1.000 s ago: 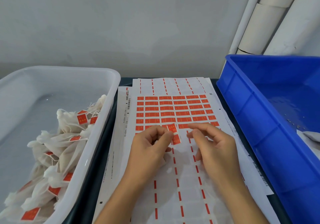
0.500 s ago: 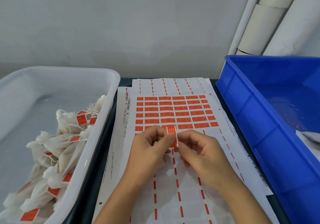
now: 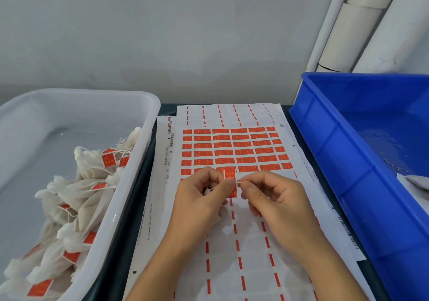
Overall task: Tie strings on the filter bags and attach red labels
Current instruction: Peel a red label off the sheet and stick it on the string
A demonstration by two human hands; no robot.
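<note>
**Label going onto a string, mid-batch**

Far left: white plastic tub point(image 3: 148, 119) on the desk point(image 3: 130, 238), holding a heap of finished filter bags point(image 3: 76, 198). Necks tied, red tags showing on many. Count unclear; the pile runs out of view at the bottom edge. A good share of the work looks done.

Centre: label sheets point(image 3: 236, 147) stacked on the desk. Top sheet has several full rows of red labels left at the far end; the near part is stripped to bare backing with only red dashes between columns. Judging by that, many labels used, plenty still to go.

Over the sheet: left hand point(image 3: 199, 198) curled shut, thumb and forefinger pinching one peeled red label point(image 3: 230, 177), held upright just above the last row of labels. A bit of white filter bag point(image 3: 209, 190) shows inside the palm; most of it is hidden. Right hand point(image 3: 276, 198) just beside, fingertips pinched together on a thin white string end point(image 3: 238, 183) that meets the label's right edge. The hands are almost touching at the label.

Reading: the label is being folded or pressed over the string; this bag is not yet finished.

Right: blue plastic crate point(image 3: 348, 161), mostly bare inside, scattered crumbs on its floor, and a scrap of white fabric point(image 3: 415, 181) at the frame edge, possibly unlabelled bags. Cannot tell how many remain.
</note>
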